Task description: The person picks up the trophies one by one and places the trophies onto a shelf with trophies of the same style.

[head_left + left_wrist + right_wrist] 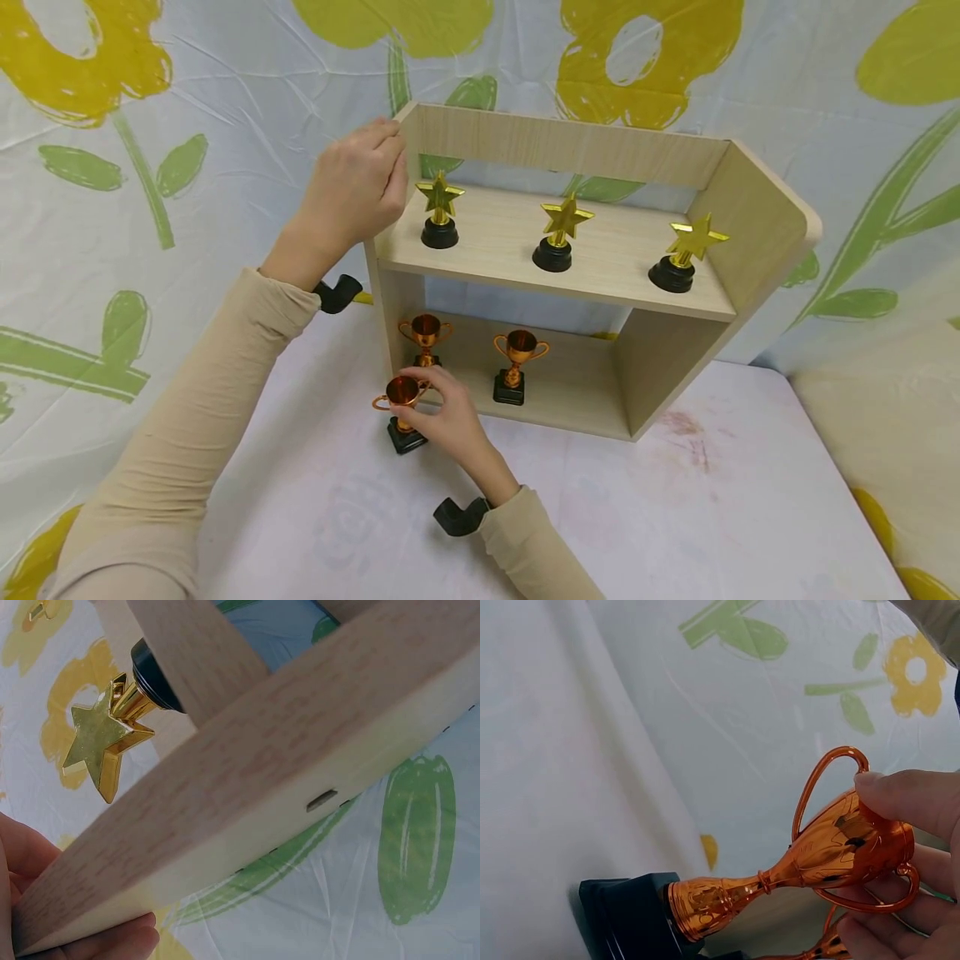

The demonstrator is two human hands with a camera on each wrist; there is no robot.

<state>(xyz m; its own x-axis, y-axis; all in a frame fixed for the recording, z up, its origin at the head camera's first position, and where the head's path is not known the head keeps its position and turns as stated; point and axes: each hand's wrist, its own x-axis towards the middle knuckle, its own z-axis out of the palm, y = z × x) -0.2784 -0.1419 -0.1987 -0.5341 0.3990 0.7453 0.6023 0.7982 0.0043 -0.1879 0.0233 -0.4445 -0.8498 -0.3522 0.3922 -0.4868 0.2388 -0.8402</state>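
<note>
My left hand (356, 187) grips the upper left side panel of the light wooden shelf (577, 287); in the left wrist view its fingers (124, 941) wrap the panel's edge. With thumb and fingers, my right hand (453, 417) pinches the cup of a bronze trophy cup (847, 840), which has two handles and a black base. This trophy is upright, in front of the shelf's lower left corner. Close behind it on the lower shelf stands a second bronze trophy cup (425, 331), partly hidden by the right hand. A third trophy cup (517, 350) stands to the right of it.
On the upper shelf stand three gold star trophies, left (440, 204), middle (561, 229) and right (686, 250). The shelf rests on a white-covered table (720, 500). Behind it hangs a flower-printed cloth (247, 100). Black wrist mounts stick out at the left (339, 293) and right cuffs.
</note>
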